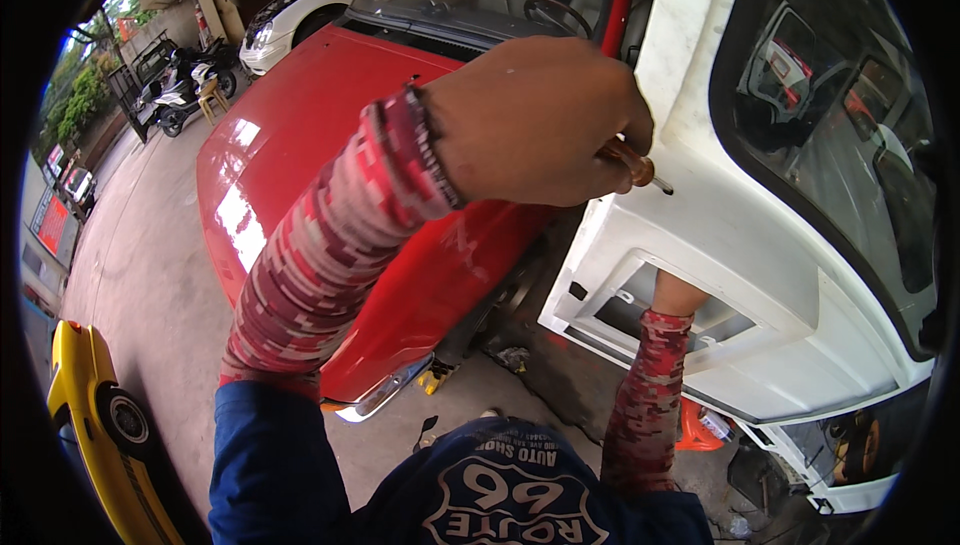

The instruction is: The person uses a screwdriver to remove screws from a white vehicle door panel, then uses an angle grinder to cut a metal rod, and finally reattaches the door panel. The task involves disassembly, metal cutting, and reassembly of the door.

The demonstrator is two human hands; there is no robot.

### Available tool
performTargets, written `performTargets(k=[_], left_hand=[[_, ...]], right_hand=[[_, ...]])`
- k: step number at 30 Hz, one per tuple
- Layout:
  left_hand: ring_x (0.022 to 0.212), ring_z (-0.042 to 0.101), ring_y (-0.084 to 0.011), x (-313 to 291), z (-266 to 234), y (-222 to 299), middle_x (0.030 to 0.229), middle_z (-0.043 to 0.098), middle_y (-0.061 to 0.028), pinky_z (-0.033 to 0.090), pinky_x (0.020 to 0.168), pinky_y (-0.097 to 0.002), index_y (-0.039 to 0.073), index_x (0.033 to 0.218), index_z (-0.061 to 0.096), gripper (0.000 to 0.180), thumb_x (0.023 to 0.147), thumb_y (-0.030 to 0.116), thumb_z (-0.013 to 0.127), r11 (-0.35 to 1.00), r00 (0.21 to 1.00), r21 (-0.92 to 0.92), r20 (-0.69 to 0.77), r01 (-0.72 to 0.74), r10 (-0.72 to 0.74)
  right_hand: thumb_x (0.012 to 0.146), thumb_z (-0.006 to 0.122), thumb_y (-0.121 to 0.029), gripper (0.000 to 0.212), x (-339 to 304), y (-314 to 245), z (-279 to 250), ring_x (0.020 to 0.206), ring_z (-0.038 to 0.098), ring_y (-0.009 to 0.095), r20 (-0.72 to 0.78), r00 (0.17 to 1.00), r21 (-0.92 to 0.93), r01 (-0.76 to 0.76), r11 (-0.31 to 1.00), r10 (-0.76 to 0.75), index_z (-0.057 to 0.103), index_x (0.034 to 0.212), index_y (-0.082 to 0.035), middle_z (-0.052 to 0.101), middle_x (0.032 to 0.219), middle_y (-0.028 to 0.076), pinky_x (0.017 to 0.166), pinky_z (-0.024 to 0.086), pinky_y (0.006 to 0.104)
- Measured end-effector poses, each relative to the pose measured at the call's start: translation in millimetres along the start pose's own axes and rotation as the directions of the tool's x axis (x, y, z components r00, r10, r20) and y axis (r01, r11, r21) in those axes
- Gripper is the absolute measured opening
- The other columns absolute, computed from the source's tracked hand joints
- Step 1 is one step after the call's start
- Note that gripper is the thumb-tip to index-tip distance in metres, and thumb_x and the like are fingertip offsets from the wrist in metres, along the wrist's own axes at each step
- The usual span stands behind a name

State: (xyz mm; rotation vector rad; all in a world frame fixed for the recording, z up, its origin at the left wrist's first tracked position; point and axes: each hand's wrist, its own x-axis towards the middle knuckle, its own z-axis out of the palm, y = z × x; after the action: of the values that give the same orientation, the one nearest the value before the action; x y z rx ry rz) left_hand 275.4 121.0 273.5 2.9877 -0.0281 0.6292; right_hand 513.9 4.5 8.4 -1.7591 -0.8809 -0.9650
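My left hand [545, 125] is closed around the amber handle of a screwdriver [640, 169]. Its short shaft points down to the right, and the tip is at the surface of a white vehicle body panel [740, 215]; whether it sits in a hole I cannot tell. Below it, my right hand [680, 293] reaches into a rectangular opening in that panel, so only the wrist end shows and the fingers are hidden. A window [820, 95] with a black rubber seal fills the panel's upper part. Both forearms wear red camouflage sleeves.
A red car [330, 95] stands close on the left, its hood under my left arm. A yellow car-shaped object [90, 385] is at lower left. Farther back are a white car [270, 40] and a motorcycle [185, 95]. An orange item [697, 427] lies below the panel.
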Motion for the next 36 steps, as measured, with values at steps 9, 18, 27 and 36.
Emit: performTargets(k=[9,18,27,36], left_hand=[[0.075,0.073,-0.0279,2.0,-0.6,-7.8,0.086,0.076,-0.0111,0.057,0.071,-0.0373,0.007,0.101,0.078,0.019,0.084,0.015,0.075,0.996,0.999,0.078,-0.028,-0.039,0.042],[0.074,0.073,-0.0267,11.4,2.4,-10.2,0.088,0.076,-0.0126,0.058,0.069,-0.0355,0.007,0.102,0.078,0.019,0.084,0.010,0.075,0.980,0.981,0.059,-0.028,-0.188,0.190],[0.075,0.074,-0.0241,5.0,14.6,-16.7,0.081,0.076,-0.0080,0.058,0.069,-0.0336,0.009,0.096,0.080,0.015,0.083,0.014,0.075,0.979,0.977,0.111,-0.110,-0.172,0.184],[0.072,0.072,-0.0255,-4.3,13.3,-15.2,0.086,0.074,-0.0118,0.058,0.067,-0.0351,0.007,0.102,0.078,0.018,0.085,0.009,0.076,0.980,0.983,0.123,-0.078,-0.155,0.166]], right_hand=[[0.084,0.079,-0.026,0.043,-5.0,5.9,2.7,0.115,0.065,0.035,-0.028,0.995,0.171,-0.089,0.981,0.095,0.071,0.121,-0.006,0.071,0.122,0.015,0.103,0.047,0.0443],[0.086,0.077,-0.027,0.042,-7.8,11.0,5.7,0.113,0.065,0.036,-0.034,0.999,0.011,0.027,1.000,-0.027,0.070,0.121,-0.005,0.071,0.120,0.015,0.102,0.048,0.0448],[0.084,0.079,-0.024,0.041,-5.2,2.2,-3.9,0.112,0.066,0.036,-0.008,0.999,0.161,-0.047,0.986,0.049,0.070,0.120,-0.005,0.071,0.119,0.016,0.102,0.048,0.0456],[0.087,0.075,-0.031,0.042,-7.3,4.9,0.5,0.115,0.064,0.036,-0.003,1.000,0.025,0.015,1.000,-0.015,0.071,0.121,-0.008,0.070,0.122,0.014,0.104,0.046,0.0465]])
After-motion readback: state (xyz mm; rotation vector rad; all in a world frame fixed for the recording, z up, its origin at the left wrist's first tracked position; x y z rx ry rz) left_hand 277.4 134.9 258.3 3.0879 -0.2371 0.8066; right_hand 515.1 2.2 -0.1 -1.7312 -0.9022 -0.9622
